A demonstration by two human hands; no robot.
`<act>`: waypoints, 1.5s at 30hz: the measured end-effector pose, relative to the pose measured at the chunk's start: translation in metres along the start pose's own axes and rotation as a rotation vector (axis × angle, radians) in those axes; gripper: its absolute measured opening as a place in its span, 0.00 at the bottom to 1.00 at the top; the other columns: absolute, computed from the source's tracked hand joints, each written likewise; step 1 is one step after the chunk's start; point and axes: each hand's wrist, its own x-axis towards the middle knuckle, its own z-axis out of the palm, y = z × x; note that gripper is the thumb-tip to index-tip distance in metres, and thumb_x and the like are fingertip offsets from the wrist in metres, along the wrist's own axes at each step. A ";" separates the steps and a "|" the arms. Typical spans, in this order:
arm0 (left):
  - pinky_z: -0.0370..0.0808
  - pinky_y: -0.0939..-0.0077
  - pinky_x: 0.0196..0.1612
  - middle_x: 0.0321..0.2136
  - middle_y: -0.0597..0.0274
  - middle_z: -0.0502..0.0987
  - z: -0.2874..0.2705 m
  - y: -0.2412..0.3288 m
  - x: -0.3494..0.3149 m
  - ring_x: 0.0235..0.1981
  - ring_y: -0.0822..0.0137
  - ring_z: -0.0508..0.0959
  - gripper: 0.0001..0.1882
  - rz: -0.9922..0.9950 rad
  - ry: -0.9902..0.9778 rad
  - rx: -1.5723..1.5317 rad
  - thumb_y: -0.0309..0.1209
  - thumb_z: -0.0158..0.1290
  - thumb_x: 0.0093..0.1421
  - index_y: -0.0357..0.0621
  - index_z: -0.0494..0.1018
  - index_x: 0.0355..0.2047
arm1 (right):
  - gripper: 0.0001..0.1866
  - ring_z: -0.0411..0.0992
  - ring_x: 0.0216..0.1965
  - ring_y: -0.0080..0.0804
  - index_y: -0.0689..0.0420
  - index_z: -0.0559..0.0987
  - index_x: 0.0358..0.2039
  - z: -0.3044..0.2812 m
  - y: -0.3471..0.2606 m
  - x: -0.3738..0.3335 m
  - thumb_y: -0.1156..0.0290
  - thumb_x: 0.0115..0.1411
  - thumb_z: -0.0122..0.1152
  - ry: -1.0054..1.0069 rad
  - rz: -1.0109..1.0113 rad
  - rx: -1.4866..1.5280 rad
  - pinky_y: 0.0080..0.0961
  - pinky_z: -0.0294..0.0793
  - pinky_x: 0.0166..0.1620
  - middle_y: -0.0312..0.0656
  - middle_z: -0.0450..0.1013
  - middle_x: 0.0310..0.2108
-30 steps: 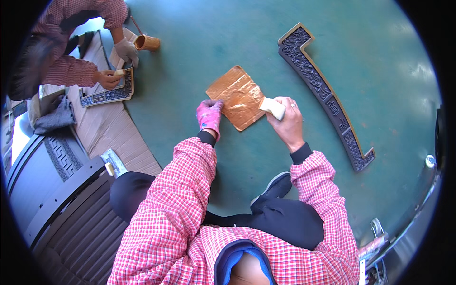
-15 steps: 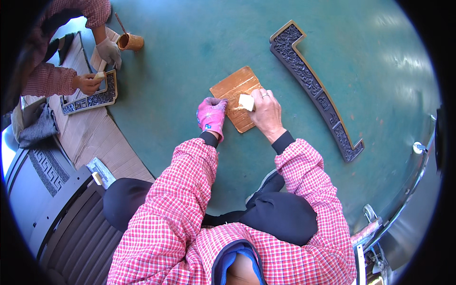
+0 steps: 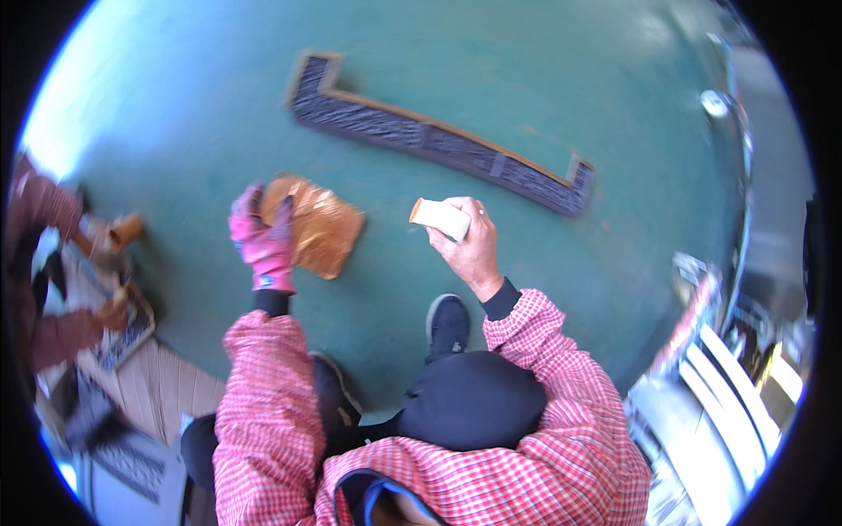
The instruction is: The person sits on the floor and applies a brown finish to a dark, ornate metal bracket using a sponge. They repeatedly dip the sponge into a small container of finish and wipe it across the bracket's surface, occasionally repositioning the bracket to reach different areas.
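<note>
My left hand (image 3: 263,238), in a pink glove, grips the left edge of a flat board (image 3: 320,223) smeared with shiny copper-gold paint. Its thumb lies over the board's top face, and the fingers sit at the outer edge. To the right, my bare right hand (image 3: 474,248) is closed round a white sponge block (image 3: 445,219). The sponge's left end is orange-gold, and it is held apart from the board. Beyond both hands lies a long dark carved piece (image 3: 421,140) with bent ends and a gold-coloured edge, blurred by motion.
A co-worker's hand (image 3: 110,314) works over another carved frame (image 3: 130,337) at the left, near a brown paint cup (image 3: 125,230). Cardboard (image 3: 167,390) lies on the green surface (image 3: 395,70). White curved parts (image 3: 724,394) stand at the lower right.
My right hand has lifted the sponge off the board and moved it right. The left hand keeps the board. The whole view has turned, so the carved piece lies more crosswise.
</note>
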 end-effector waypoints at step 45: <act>0.49 0.54 0.69 0.52 0.54 0.72 0.128 0.115 0.106 0.61 0.57 0.65 0.42 0.740 -0.928 0.864 0.44 0.68 0.35 0.52 0.68 0.54 | 0.22 0.78 0.38 0.29 0.61 0.73 0.42 -0.165 0.186 -0.062 0.77 0.45 0.70 0.436 0.668 0.038 0.26 0.77 0.42 0.43 0.78 0.37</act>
